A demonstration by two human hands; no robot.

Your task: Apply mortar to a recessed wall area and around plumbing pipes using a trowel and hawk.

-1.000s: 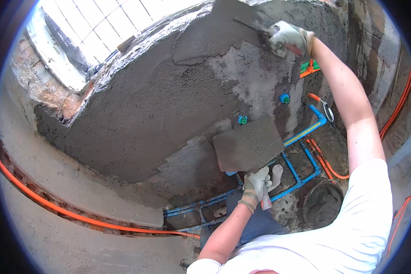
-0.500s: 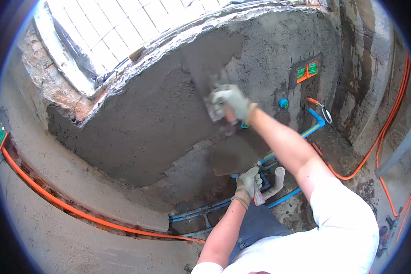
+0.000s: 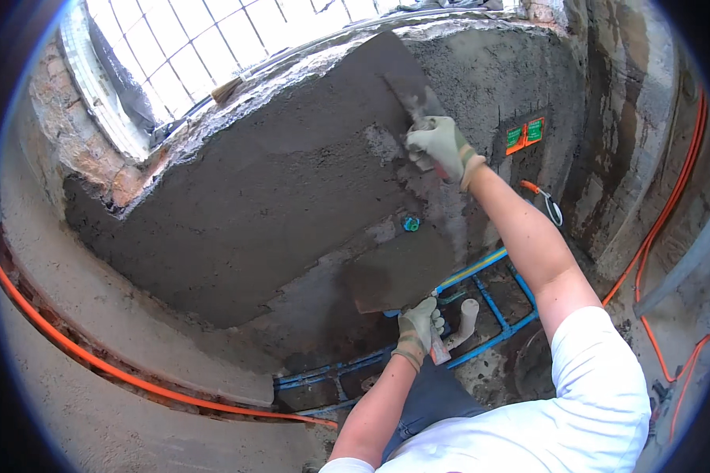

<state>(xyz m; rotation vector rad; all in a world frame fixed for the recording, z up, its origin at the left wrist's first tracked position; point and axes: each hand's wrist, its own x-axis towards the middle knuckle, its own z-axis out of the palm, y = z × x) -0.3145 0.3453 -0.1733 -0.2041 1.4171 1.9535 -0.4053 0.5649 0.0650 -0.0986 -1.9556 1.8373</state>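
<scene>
My gloved right hand (image 3: 442, 147) is closed around the handle of a plastering trowel (image 3: 386, 69). Its broad dark plate lies against the upper part of the wet mortar wall (image 3: 237, 213), just below the window edge. Lower down, my gloved left hand (image 3: 420, 322) grips the handle of a second flat-plated tool (image 3: 398, 272), like a large trowel or hawk. That plate is held in front of the lower wall; whether mortar lies on it is hard to tell. Smooth grey mortar covers the wall's left side, while rougher patches show near my right hand.
A barred window (image 3: 189, 39) with a broken sill is above. Orange-and-green electrical boxes (image 3: 525, 135), a blue-green pipe fitting (image 3: 411, 224) and an orange-tipped loop (image 3: 544, 197) sit right. Blue pipes (image 3: 481, 355), a white pipe elbow (image 3: 467, 319) and orange conduit (image 3: 118, 369) run low.
My right hand has swept up and to the right with the trowel, along the wall toward the window edge. My left hand still holds its tool low down. The view has shifted slightly.
</scene>
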